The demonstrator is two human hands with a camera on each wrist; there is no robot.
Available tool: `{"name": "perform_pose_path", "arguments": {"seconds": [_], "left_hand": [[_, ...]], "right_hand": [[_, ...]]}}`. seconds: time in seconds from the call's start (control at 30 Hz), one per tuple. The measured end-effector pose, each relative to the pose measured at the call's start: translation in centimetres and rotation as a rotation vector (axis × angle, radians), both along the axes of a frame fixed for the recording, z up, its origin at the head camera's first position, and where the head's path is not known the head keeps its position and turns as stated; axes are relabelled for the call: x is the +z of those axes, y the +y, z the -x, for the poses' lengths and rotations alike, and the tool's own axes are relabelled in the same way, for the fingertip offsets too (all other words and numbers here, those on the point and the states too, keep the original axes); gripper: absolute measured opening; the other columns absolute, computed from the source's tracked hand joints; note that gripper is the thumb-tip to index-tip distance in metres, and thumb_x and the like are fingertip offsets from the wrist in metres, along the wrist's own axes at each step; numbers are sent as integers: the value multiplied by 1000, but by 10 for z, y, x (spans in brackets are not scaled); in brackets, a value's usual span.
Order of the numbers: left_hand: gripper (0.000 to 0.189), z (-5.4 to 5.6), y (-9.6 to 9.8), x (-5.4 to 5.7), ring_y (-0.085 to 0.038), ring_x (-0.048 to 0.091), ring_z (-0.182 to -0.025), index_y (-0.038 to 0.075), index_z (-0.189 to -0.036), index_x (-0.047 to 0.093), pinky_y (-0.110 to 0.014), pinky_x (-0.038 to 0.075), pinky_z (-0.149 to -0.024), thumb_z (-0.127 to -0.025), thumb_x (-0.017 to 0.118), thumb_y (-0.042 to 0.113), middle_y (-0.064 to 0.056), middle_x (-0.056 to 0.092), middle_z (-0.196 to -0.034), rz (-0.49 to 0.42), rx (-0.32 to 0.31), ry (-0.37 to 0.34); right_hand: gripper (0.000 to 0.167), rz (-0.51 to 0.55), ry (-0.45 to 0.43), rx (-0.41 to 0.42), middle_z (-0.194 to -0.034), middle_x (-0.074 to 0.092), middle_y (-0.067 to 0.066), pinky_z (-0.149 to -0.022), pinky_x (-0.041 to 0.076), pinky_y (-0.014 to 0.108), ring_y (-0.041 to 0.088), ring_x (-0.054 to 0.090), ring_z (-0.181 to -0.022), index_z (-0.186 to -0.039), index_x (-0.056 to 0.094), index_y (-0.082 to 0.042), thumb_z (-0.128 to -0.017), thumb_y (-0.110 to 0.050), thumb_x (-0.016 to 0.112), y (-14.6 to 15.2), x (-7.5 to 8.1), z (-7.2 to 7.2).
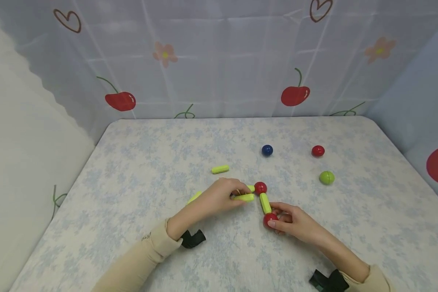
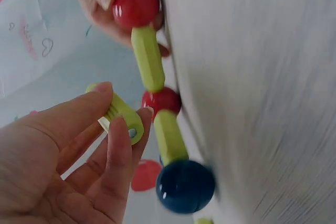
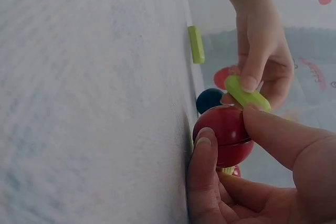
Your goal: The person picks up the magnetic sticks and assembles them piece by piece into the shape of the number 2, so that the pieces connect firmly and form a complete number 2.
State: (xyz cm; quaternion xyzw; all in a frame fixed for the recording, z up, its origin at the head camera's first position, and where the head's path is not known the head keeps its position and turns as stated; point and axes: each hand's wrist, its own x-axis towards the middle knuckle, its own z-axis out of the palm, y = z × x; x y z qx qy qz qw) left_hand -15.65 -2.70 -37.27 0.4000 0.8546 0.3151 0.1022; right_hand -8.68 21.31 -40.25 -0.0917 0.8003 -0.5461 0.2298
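Note:
My left hand [image 1: 222,195] pinches a yellow-green magnetic rod [image 1: 246,197] between thumb and fingers, just left of a joined chain. A metal tip shows at the rod's end in the left wrist view. My right hand [image 1: 297,225] grips the chain's near red ball [image 1: 270,221]. From that ball a yellow-green rod [image 1: 265,202] runs to another red ball [image 1: 260,187]. A further rod [image 2: 170,137] leads from there to a dark blue ball [image 2: 185,186], which the left hand hides in the head view. The held rod is apart from the near red ball.
Behind the hands lie a loose blue ball [image 1: 267,150], a red ball [image 1: 318,151] and a green ball [image 1: 327,177]. One loose rod [image 1: 220,169] lies beyond the left hand; another [image 1: 194,197] is partly hidden by the left forearm. Patterned cloth hangs along the table's back edge.

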Motion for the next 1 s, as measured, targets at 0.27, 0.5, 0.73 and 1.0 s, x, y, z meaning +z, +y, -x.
{"name": "perform_pose_path", "arguments": {"seconds": [0.27,0.5,0.73,1.0], "left_hand": [[21,-22,1,-16,2,53,-74,15,-104,73,-13,42,-64,-84,73,20,12,63,-88,57,-82,-20],[19,-25,3,-26,1,49,-69,14,-101,73,-14,40,-60,-84,73,20,14,59,-83,65,-98,-15],[18,-28,9,-30,0,47,-68,13,-101,74,-14,38,-60,-84,73,19,13,57,-81,42,-102,2],[16,-30,13,-31,-2,46,-67,13,-99,74,-14,37,-59,-84,72,18,14,56,-80,6,-75,18]], "right_hand": [[62,28,17,16,-98,54,12,-57,47,26,16,55,-66,-134,37,14,-90,-18,66,0,-1,2],[61,21,15,1,-99,54,12,-57,47,26,16,56,-67,-134,38,13,-90,-19,65,-2,0,1],[62,-5,77,-28,-98,56,12,-59,50,27,18,59,-69,-135,37,13,-90,-18,66,-3,-2,-3],[65,-43,281,-15,-98,55,10,-55,48,27,15,57,-58,-144,35,-9,-88,-13,68,-5,-7,-10]]}}
